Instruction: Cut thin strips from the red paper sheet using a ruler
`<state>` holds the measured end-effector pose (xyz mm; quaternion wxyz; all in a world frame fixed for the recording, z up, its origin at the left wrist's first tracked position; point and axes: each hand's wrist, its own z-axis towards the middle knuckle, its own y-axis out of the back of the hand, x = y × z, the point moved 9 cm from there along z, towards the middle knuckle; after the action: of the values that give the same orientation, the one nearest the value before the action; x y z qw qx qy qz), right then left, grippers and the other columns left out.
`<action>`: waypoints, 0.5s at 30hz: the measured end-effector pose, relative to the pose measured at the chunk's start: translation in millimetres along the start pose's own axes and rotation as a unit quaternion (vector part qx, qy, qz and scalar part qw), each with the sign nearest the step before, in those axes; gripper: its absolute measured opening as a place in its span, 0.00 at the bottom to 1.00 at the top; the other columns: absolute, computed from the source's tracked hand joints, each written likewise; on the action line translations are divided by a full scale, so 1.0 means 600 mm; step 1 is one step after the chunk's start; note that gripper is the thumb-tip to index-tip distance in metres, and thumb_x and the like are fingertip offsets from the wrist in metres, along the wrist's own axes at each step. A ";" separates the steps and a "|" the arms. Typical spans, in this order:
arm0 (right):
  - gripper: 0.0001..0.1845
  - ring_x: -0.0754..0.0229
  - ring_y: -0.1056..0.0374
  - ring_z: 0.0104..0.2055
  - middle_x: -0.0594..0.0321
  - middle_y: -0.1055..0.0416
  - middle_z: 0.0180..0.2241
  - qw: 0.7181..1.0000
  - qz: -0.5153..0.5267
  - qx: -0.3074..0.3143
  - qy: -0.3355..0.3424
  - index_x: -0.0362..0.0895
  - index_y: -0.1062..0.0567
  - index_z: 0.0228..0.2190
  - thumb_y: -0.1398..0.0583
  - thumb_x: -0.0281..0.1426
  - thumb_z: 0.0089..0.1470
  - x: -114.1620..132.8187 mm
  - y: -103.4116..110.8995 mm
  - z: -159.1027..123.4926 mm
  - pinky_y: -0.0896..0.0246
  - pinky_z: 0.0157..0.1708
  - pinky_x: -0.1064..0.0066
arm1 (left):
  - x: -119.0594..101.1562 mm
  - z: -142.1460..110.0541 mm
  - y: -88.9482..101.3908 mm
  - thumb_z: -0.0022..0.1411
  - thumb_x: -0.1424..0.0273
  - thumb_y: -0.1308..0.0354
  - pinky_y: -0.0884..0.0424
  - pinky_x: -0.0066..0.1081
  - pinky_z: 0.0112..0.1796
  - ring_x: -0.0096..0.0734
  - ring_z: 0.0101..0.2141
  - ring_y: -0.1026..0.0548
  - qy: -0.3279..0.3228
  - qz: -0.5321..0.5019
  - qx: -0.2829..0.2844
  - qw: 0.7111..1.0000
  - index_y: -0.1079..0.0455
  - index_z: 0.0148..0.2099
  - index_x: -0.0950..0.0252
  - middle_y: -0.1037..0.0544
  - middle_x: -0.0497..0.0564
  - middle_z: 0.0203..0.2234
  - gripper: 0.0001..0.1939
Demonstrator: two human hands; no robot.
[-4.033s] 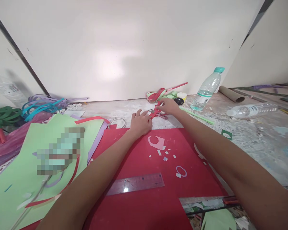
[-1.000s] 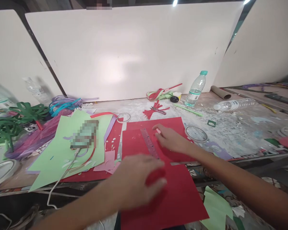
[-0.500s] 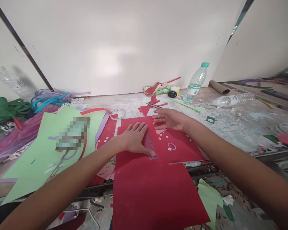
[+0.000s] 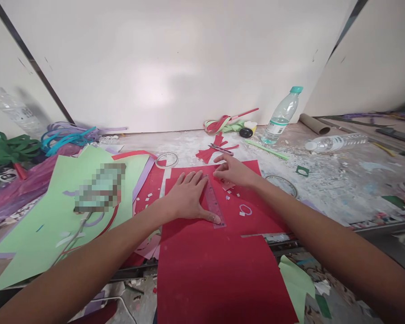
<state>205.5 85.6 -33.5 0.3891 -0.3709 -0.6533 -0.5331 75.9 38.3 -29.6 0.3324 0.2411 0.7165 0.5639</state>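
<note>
My left hand (image 4: 188, 195) lies flat with fingers spread, pinning the clear ruler (image 4: 214, 202) to the red paper sheet (image 4: 219, 265); my right hand (image 4: 234, 172), fingers loosely curled and holding nothing, touches the ruler's far end to square it.

The red sheet (image 4: 219, 270) lies bare toward the near edge, open to a hand. Farther in, the left hand (image 4: 185, 198) presses flat beside the ruler (image 4: 214, 204), and the right hand (image 4: 234, 173) rests just past its far end. Beyond them lie scissors (image 4: 221, 148) on red scraps, then a standing bottle (image 4: 281, 114). The green sheet (image 4: 40, 225) covers the surface (image 4: 340, 180) at left.
</note>
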 end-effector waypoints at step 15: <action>0.15 0.61 0.31 0.28 0.65 0.27 0.26 0.968 -0.219 -0.096 0.070 0.45 0.31 0.38 0.40 0.25 0.44 0.007 0.029 0.017 0.41 0.27 0.72 | 0.002 0.003 -0.011 0.45 0.30 0.54 0.62 0.51 0.62 0.53 0.66 0.66 -0.008 -0.036 0.028 0.999 0.66 0.71 0.69 0.62 0.56 0.68 0.65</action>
<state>218.2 98.5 -23.9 0.2704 -0.2157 -0.6357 -0.6901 77.0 38.7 -36.2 0.3512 0.2286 0.7379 0.5290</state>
